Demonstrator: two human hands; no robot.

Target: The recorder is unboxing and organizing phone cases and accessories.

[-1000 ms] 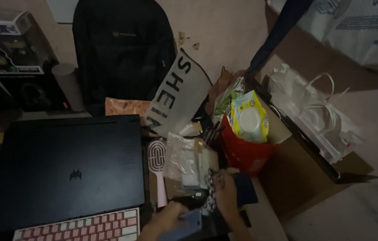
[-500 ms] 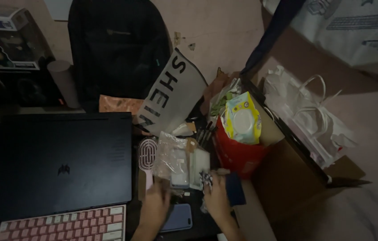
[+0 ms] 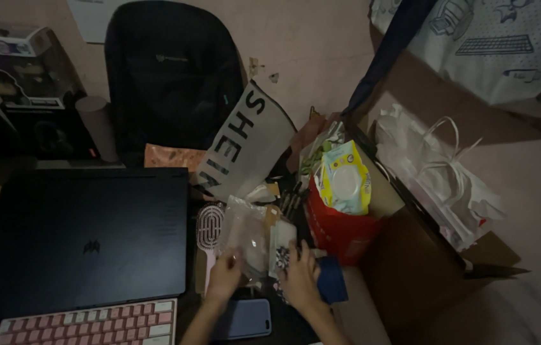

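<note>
My left hand (image 3: 225, 276) pinches the lower edge of a clear plastic bag (image 3: 249, 235) that lies beside a pink hairbrush (image 3: 208, 229). A blue-grey phone (image 3: 245, 318) rests flat on the desk just below that hand, untouched. My right hand (image 3: 300, 280) grips a small black-and-white patterned item (image 3: 280, 259), and a dark blue piece (image 3: 332, 287) sits against its outer side. What lies under both hands is too dark to make out.
A closed black laptop (image 3: 91, 243) and a pink keyboard (image 3: 91, 322) fill the left. Behind stand a black backpack (image 3: 171, 70), a grey lettered pouch (image 3: 245, 144) and a red bag (image 3: 340, 229) holding a wipes pack (image 3: 344, 182). White paper bags (image 3: 436, 172) and a cardboard box (image 3: 414, 262) lie right.
My left hand has put the phone down on the desk and moved up to the plastic bag. My right hand stayed by the patterned item. The view shifted slightly.
</note>
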